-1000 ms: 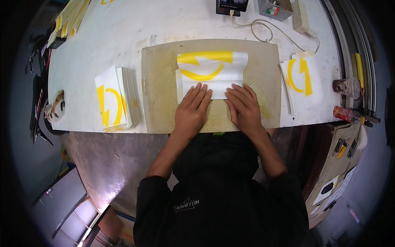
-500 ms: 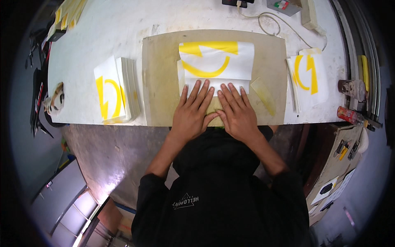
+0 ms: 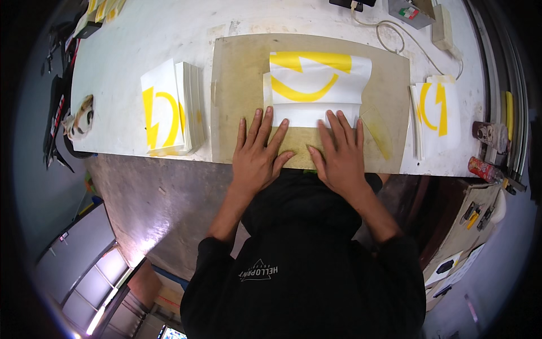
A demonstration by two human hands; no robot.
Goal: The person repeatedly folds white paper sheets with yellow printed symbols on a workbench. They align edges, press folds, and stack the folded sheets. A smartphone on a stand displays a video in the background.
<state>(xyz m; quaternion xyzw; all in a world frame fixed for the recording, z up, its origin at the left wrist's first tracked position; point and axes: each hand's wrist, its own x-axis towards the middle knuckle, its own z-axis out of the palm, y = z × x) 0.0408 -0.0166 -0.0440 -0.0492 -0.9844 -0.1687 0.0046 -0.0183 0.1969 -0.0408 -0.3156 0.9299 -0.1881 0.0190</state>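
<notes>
Left hand (image 3: 254, 160) and right hand (image 3: 343, 161) now wider apart, thumbs separated; both flat, gripping nothing, fingertips on or beside lower edge of folded white-yellow sheet (image 3: 318, 86). Sheet lies on tan mat (image 3: 238, 85), fold seemingly pressed flat.

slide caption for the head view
Left hand and right hand spread at the near edge of a yellow-printed white sheet on a tan mat.

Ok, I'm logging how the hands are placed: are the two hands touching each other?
No, the left hand and right hand lie apart, with the tan mat showing between them.
</notes>
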